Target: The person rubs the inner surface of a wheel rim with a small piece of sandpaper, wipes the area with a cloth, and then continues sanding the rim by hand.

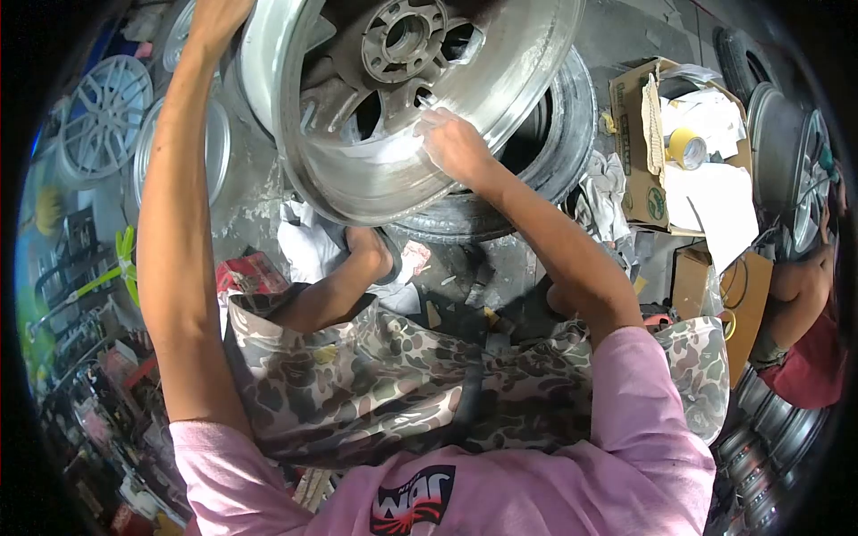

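Note:
A bare metal wheel rim (357, 183) leans tilted in front of me, its hub and spokes facing up at the top of the view. It rests over a black tire (559, 134). My right hand (454, 147) is inside the barrel of the rim, close to the spokes. Its fingers are closed, with a small pale piece at their tips that is too small to name. At the upper left edge of the view, my left hand (219, 16) is beside the rim's outer lip, its fingers cut off by the frame.
On the right stands an open cardboard box (636, 143) with papers and a yellow tape roll (686, 148). Other alloy wheels (105, 116) lie at left. Another person's knee (800, 299) shows at far right. Cloths (603, 192) and scraps lie on the floor (617, 36).

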